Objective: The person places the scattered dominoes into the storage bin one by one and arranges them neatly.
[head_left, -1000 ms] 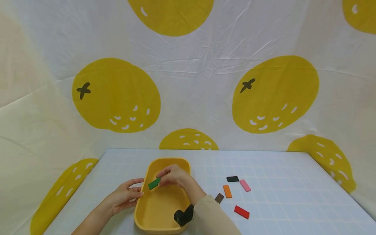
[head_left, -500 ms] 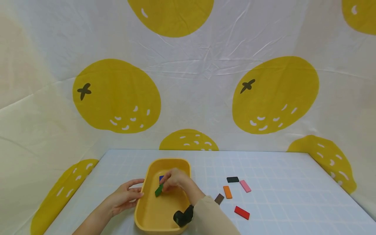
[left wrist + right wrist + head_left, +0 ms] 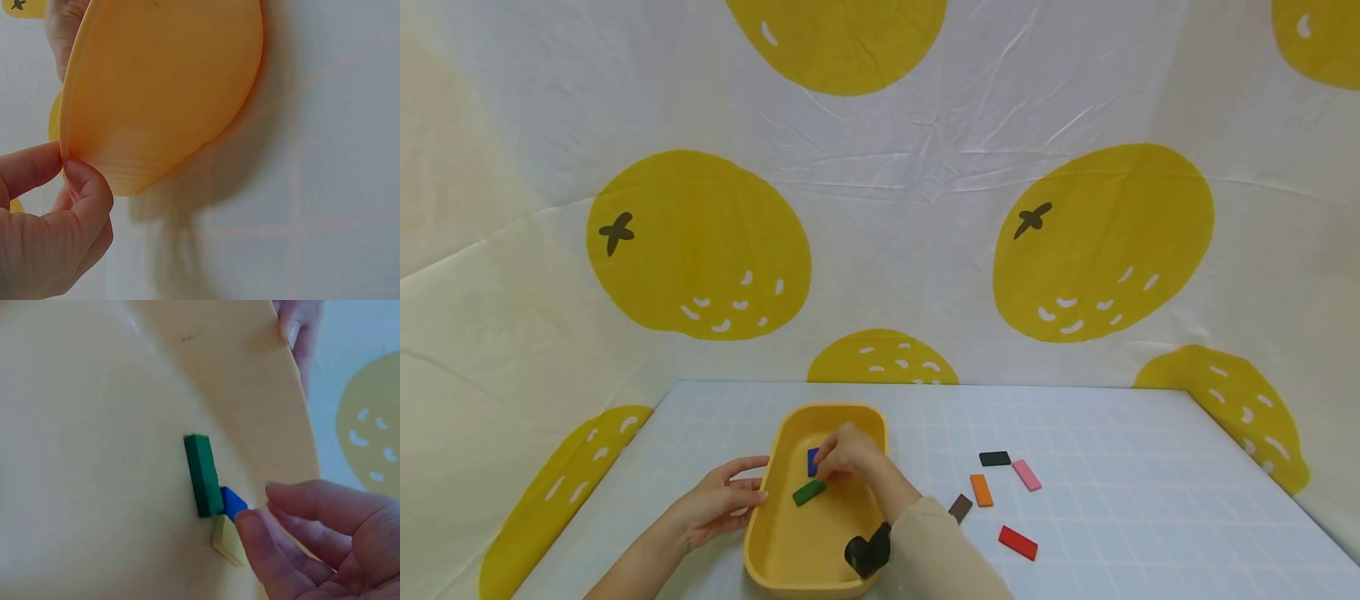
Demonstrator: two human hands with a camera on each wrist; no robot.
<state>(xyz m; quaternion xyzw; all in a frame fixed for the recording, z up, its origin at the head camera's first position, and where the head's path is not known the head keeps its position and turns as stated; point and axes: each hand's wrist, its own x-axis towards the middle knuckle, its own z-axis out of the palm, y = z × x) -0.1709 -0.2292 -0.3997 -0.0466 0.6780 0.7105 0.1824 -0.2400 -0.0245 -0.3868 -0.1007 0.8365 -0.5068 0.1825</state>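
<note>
A yellow plastic tray stands on the table with a green rectangular block lying flat in it. Beyond the green block is a blue block, partly hidden behind my right hand. The right wrist view also shows a pale yellow block beside these two. My right hand is inside the tray, its thumb and fingers parted and holding nothing, the thumb close to the blue and pale yellow blocks. At the tray's left side, my left hand pinches the rim between thumb and finger.
Right of the tray lie a black block, a pink block, an orange block, a brown block and a red block. A fruit-patterned cloth hangs behind the table.
My right hand has lowered the green block onto the tray bottom and let it go, and its fingers are now off the block. The left hand has stayed at the rim.
</note>
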